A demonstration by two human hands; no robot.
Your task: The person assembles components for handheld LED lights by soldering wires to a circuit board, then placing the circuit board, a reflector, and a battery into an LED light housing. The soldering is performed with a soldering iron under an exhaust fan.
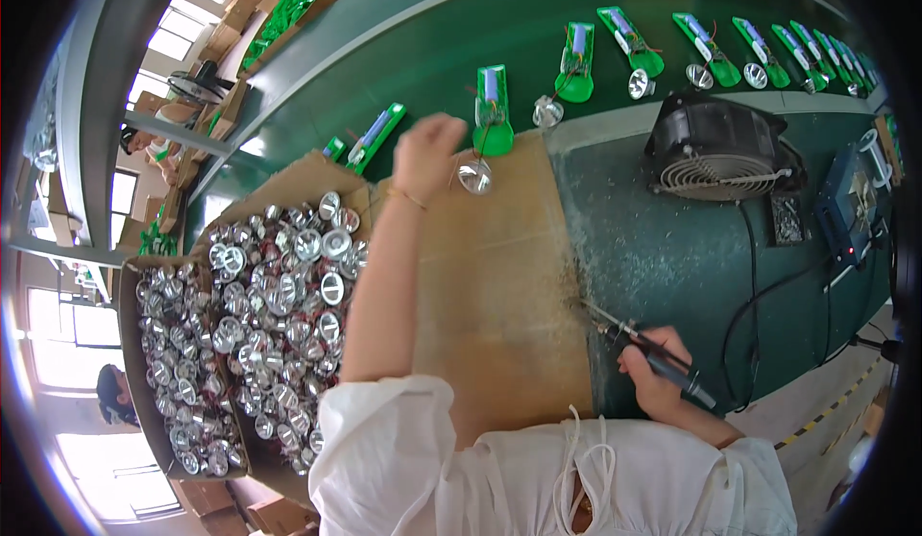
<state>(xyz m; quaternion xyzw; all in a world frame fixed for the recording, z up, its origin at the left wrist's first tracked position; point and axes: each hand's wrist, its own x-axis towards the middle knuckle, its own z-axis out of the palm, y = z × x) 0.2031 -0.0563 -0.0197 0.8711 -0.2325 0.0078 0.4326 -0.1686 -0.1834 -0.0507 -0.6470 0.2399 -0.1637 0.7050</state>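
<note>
Both hands are at work in the head view. Left hand [427, 157] is stretched far forward, fingers curled down at the far edge of the cardboard sheet [499, 277], just beside a green circuit board [493, 113] and a shiny reflector cup [474, 176] joined to it by thin wires; whether the fingers actually pinch the wire or the board cannot be told, since the back of the hand hides them. Right hand [658, 377] stays close to the body, fingers wrapped tight around the dark handle of a soldering iron [643, 344], whose tip points forward and to the left over the right edge of the cardboard.

Left of the outstretched arm sits an open cardboard box [130, 344] heaped with more silver reflector cups [279, 296]. Beyond the left hand, a green conveyor belt [461, 36] carries a row of similar boards and cups off to the right. Ahead of the right hand stands a small black fan [715, 147], with a black cable [749, 277] running back toward the iron's handle. Further right is a blue box [845, 205] with a red light.
</note>
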